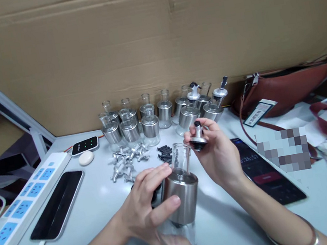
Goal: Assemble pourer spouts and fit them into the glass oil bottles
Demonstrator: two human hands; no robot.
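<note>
A glass bottle [183, 200] with a brushed-metal sleeve stands slightly tilted near the front of the table, its neck uncapped. My left hand [153, 210] is closed around the bottle's left side. To the right of the neck, my right hand [218, 151] pinches a silver pourer stopper [198, 136] with a black tip and dark underside; it is held close to the bottle mouth, apart from it. Behind the bottle lie several loose silver spout parts [124, 169] and a small pile of black pieces [164, 152]. Dark items behind my left fingers are mostly hidden.
Rows of similar bottles [130, 132] stand at the back, two with stoppers fitted. On the left are a power strip [27, 199], a phone [58, 205] and a small black device [85, 145]. To the right lie another phone [272, 175] and a brown bag [286, 87].
</note>
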